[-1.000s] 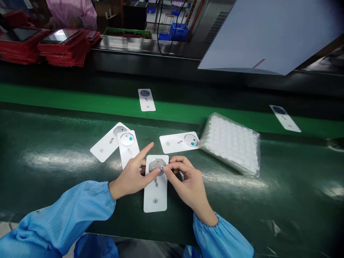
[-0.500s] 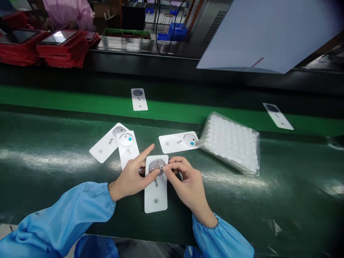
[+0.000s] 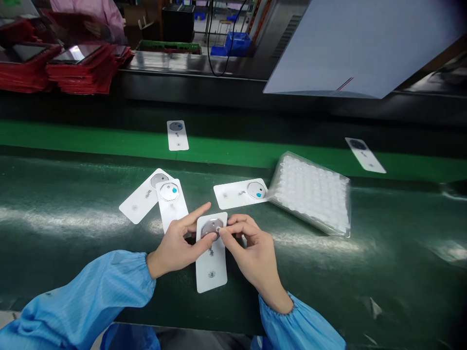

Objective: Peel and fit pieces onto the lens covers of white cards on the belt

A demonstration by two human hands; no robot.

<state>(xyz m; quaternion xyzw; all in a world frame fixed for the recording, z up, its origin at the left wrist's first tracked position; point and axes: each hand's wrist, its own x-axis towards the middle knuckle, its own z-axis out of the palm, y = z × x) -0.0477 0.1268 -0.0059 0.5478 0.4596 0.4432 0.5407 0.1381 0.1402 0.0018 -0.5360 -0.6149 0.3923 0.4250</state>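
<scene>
A white phone back cover [image 3: 211, 265] lies lengthwise on the dark green bench in front of me, its round grey camera ring [image 3: 212, 227] at the far end. My left hand [image 3: 178, 245] steadies the cover's left edge, thumb on the ring and index finger stretched out. Pinching something tiny at the ring's right side is my right hand [image 3: 251, 253], thumb and index finger pressed together; what they hold is too small to name.
Two overlapping covers [image 3: 155, 197] lie to the left, another cover [image 3: 239, 193] to the right beside a clear tray of small white parts [image 3: 312, 194]. Two more covers [image 3: 177, 134] [image 3: 365, 154] ride the green belt. Red stacks [image 3: 76, 68] sit far left near a person in pink.
My hands and the cover stay almost in place; the right fingertips shift slightly on the ring. The covers on the green belt have drifted left.
</scene>
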